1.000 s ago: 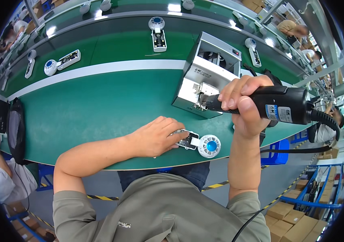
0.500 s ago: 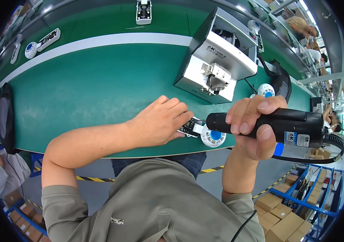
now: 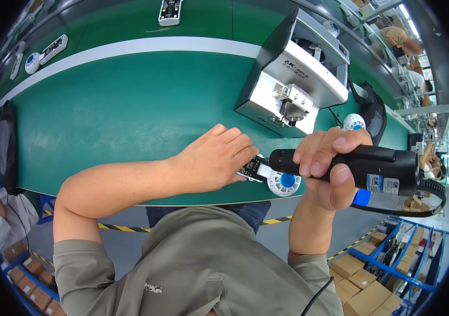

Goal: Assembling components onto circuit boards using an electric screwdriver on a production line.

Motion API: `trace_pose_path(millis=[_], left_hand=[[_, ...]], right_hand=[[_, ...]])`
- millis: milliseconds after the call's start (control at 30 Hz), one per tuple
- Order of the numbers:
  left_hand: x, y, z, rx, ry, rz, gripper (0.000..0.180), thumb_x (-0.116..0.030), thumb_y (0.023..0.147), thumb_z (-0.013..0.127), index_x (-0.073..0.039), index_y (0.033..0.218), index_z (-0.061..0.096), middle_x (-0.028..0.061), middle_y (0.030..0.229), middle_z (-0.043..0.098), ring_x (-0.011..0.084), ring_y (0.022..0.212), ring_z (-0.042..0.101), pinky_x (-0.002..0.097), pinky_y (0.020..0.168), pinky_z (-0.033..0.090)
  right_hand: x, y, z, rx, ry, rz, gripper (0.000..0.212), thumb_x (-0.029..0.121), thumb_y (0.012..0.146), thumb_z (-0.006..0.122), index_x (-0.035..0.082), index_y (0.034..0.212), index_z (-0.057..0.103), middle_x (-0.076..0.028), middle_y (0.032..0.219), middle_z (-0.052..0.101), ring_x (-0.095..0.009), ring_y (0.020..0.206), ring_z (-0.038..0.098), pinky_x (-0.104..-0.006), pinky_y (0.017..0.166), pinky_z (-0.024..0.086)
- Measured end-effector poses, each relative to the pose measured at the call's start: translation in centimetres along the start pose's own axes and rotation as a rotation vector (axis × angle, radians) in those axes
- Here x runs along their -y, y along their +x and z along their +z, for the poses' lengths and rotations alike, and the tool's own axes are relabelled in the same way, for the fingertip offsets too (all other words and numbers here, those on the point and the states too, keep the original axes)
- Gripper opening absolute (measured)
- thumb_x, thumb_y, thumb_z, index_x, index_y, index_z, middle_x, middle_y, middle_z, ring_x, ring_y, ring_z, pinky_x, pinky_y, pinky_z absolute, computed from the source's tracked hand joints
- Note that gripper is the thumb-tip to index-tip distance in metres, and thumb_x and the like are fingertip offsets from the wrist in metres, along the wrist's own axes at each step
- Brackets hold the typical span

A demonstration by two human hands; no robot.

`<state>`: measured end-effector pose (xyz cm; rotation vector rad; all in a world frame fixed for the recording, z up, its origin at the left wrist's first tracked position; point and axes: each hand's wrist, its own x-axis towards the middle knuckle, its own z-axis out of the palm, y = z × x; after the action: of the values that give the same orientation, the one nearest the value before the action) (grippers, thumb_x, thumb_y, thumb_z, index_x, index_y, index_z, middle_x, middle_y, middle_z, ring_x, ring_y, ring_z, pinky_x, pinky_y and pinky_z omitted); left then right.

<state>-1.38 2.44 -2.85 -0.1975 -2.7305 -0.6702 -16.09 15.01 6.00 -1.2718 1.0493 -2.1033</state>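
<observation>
My left hand grips a small white handheld device by its handle; its bare black circuit board faces up. The device's round vented head, with a blue centre, points right near the table's front edge. My right hand is wrapped around a black corded electric screwdriver, held almost level. Its nose is over the joint between the board and the round head. The bit's tip is too hidden to tell whether it touches a screw. My left fingers cover part of the handle.
A silver and black screw feeder stands just beyond my hands on the green table. Similar white devices lie on the far green strip. Black mesh bags sit at both sides. Another round head lies right of the feeder.
The device and my left hand have shifted slightly right, while the screwdriver stays nearly in place. In the view, the feeder appears further right and the units on the far strip further left.
</observation>
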Motion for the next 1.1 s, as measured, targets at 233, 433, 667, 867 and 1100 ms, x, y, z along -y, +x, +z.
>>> trace_pose_path(millis=[233, 433, 667, 867, 1100], left_hand=[[0.1, 0.0, 0.1, -0.009, -0.025, -0.004, 0.049, -0.028, 0.075, 0.07, -0.004, 0.116, 0.054, 0.0082, 0.108, 0.053, 0.0229, 0.092, 0.047, 0.0335, 0.082, 0.036], [0.0, -0.2, 0.3, -0.037, 0.02, 0.018, 0.049, -0.029, 0.076, 0.069, -0.004, 0.116, 0.054, 0.0085, 0.108, 0.053, 0.0229, 0.091, 0.047, 0.0337, 0.081, 0.036], [0.1, 0.0, 0.2, -0.103, 0.065, 0.007, 0.049, -0.033, 0.079, 0.069, -0.003, 0.115, 0.055, 0.0088, 0.102, 0.05, 0.0222, 0.089, 0.046, 0.0328, 0.081, 0.036], [0.2, 0.1, -0.6, -0.094, 0.024, -0.006, 0.052, -0.035, 0.078, 0.07, -0.002, 0.116, 0.055, 0.0088, 0.104, 0.051, 0.0227, 0.09, 0.046, 0.0331, 0.081, 0.036], [0.3, -0.2, -0.6, -0.063, 0.01, -0.038, 0.053, -0.034, 0.078, 0.07, -0.002, 0.117, 0.055, 0.0088, 0.107, 0.053, 0.0233, 0.091, 0.047, 0.0341, 0.082, 0.037]], right_hand=[[-0.2, 0.3, 0.1, 0.082, 0.023, 0.066, 0.031, 0.005, 0.072, 0.07, 0.004, 0.099, 0.054, -0.006, 0.06, 0.056, -0.018, 0.052, 0.057, -0.03, 0.056, 0.051], [0.1, 0.6, -0.3, 0.118, 0.015, 0.053, 0.031, 0.006, 0.074, 0.07, 0.005, 0.101, 0.054, -0.006, 0.063, 0.057, -0.018, 0.053, 0.058, -0.0302, 0.057, 0.051], [3.2, 4.2, -0.4, 0.059, -0.066, -0.259, 0.028, 0.013, 0.082, 0.064, 0.005, 0.106, 0.052, -0.008, 0.067, 0.059, -0.018, 0.059, 0.058, -0.0301, 0.06, 0.05], [1.6, 5.2, -0.9, 0.165, -0.156, -0.23, 0.03, 0.013, 0.082, 0.064, 0.004, 0.107, 0.052, -0.008, 0.067, 0.058, -0.018, 0.057, 0.057, -0.0307, 0.06, 0.05], [2.0, 3.7, -0.5, 0.106, -0.067, -0.071, 0.032, 0.01, 0.079, 0.066, 0.004, 0.107, 0.051, -0.007, 0.065, 0.057, -0.018, 0.055, 0.057, -0.0305, 0.059, 0.051]])
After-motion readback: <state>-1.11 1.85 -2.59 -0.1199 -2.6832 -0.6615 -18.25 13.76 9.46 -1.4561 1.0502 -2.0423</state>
